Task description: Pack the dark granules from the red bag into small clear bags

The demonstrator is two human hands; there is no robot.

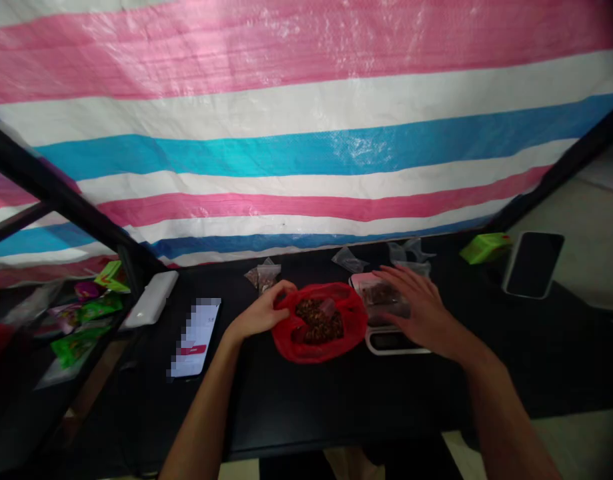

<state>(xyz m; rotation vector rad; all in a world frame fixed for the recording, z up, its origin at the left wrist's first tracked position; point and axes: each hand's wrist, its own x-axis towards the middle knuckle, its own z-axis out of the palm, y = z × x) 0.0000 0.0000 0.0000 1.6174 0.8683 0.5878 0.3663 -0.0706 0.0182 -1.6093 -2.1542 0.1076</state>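
Note:
A red plastic bag point(353, 327) stands with its mouth wide, showing small brown-and-yellow pieces point(321, 327) and a bit of clear plastic inside. My left hand point(261, 312) has its fingers curled on the bag's left rim. To the right is a white kitchen scale point(376, 345) with a dark display. A small clear bag point(383, 297) with something brown in it lies on the scale. Over the scale's right side is my right hand point(421, 303), thumb and fingers apart around the clear bag. Whether the fingertips touch it is hard to make out.
Small filled bags point(269, 273) and clear plastic bags point(349, 259) lie at the back. A lit phone point(199, 340) and a white case point(153, 300) are left; a green packet point(483, 248) and upright phone-like device point(533, 265) stand right. Striped sheeting point(306, 153) hangs behind.

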